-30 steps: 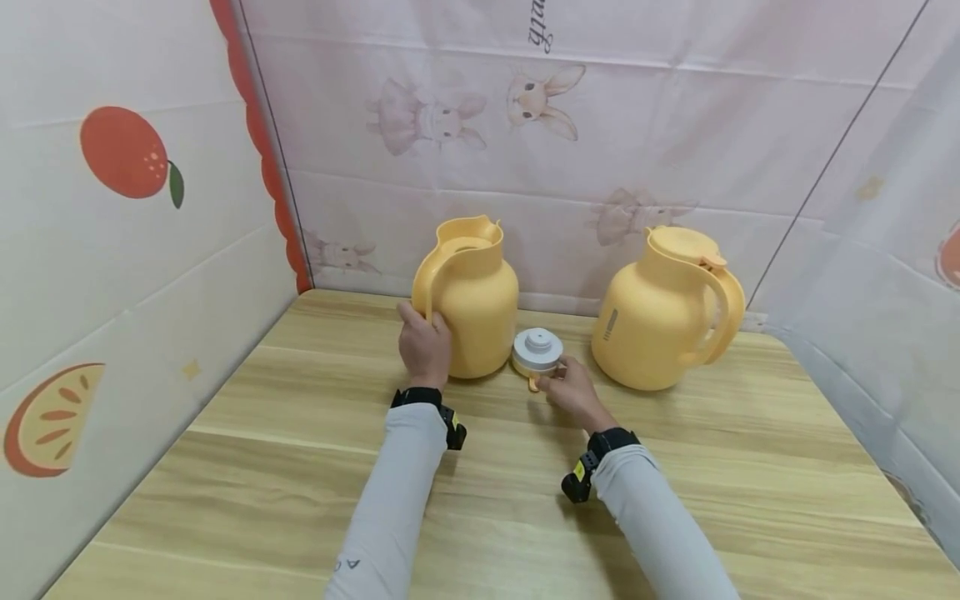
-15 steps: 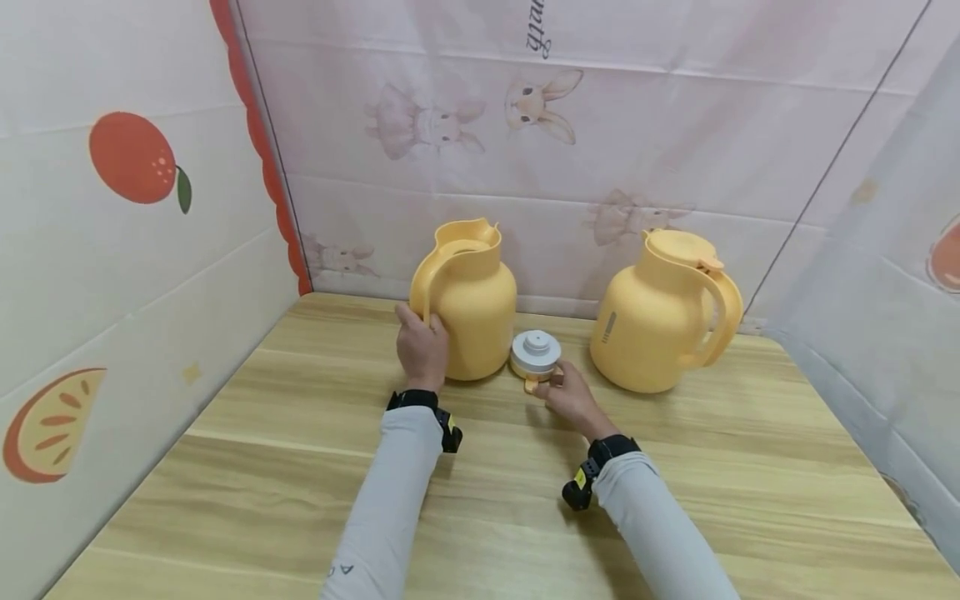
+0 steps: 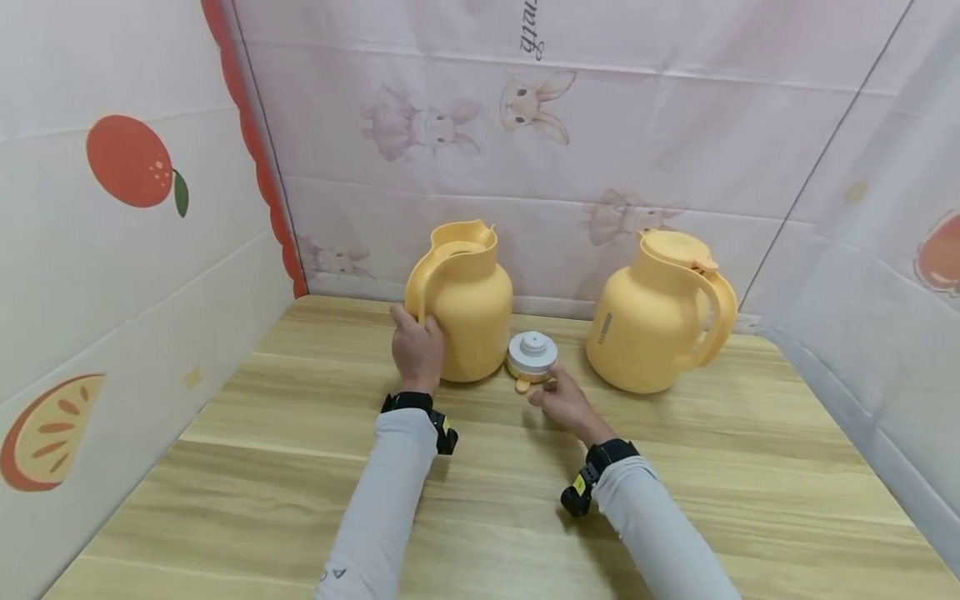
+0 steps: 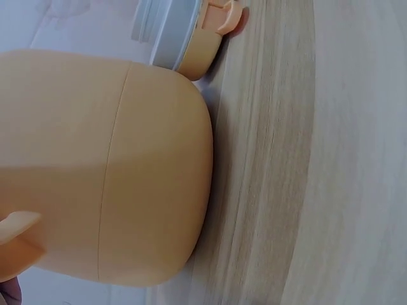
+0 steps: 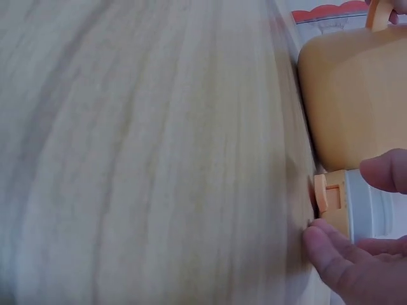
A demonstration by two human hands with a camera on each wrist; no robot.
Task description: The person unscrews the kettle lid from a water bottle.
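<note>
Two yellow jugs stand upright at the back of the table. My left hand (image 3: 418, 354) grips the lower handle of the left jug (image 3: 476, 321), whose top has no lid on it. Just right of that jug's base lies a grey-and-yellow lid (image 3: 532, 354) with its grey side up and an orange tab (image 5: 321, 192) low on its rim. By the lid's near right side is my right hand (image 3: 572, 406), thumb spread away from the fingers. In the right wrist view, the fingertips (image 5: 321, 251) are right beside the lid and the thumb hangs apart from it.
The right jug (image 3: 637, 333) wears its yellow lid and has its handle turned right. Close behind both jugs rises a wall covered with rabbit-print cloth (image 3: 555, 167). A fruit-print wall (image 3: 127, 275) borders the wooden table (image 3: 495, 517) on the left.
My right thumb and fingers have come off the lid's tab and drawn slightly back. The lid is turned a little, its tab now further left. My left hand keeps its grip on the jug's handle.
</note>
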